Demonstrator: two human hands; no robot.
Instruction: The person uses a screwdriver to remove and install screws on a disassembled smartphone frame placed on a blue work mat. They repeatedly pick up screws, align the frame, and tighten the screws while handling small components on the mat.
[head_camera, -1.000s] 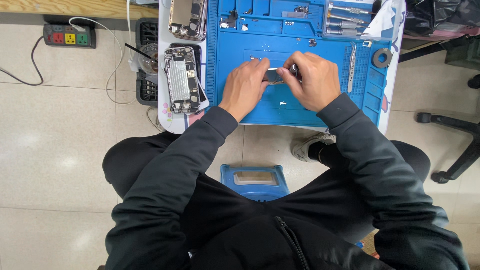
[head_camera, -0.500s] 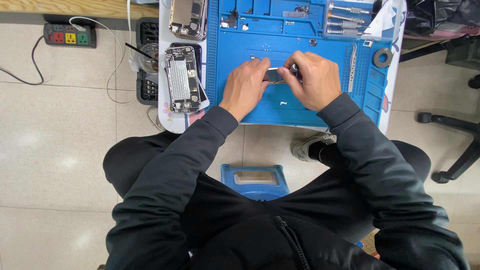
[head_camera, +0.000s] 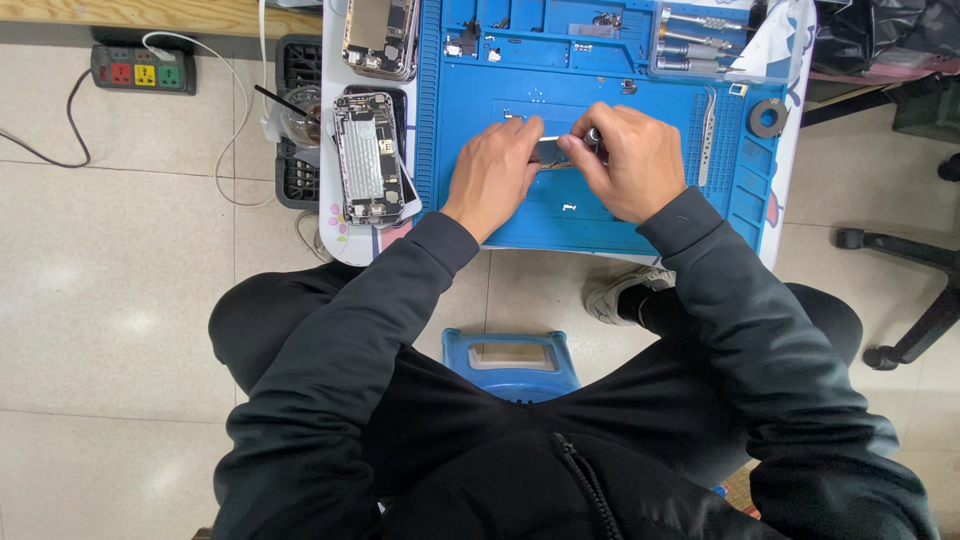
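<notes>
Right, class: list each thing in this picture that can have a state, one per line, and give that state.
Left hand: pinching the small metal part.
Right hand: gripping a tool at that part.
Opened phone: back off, insides showing.
Second phone: also open.
Tweezers: lying unused on the blue mat.

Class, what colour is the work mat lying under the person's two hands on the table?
The work mat is bright blue, seen best in the head view.

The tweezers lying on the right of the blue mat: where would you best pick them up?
Grip the tweezers around the middle, pinching across the two long flat sides and coming straight down from above. They lie flat and lengthwise on the blue mat, clear of the right hand, so the slim sides are probably easiest to pinch.
</notes>
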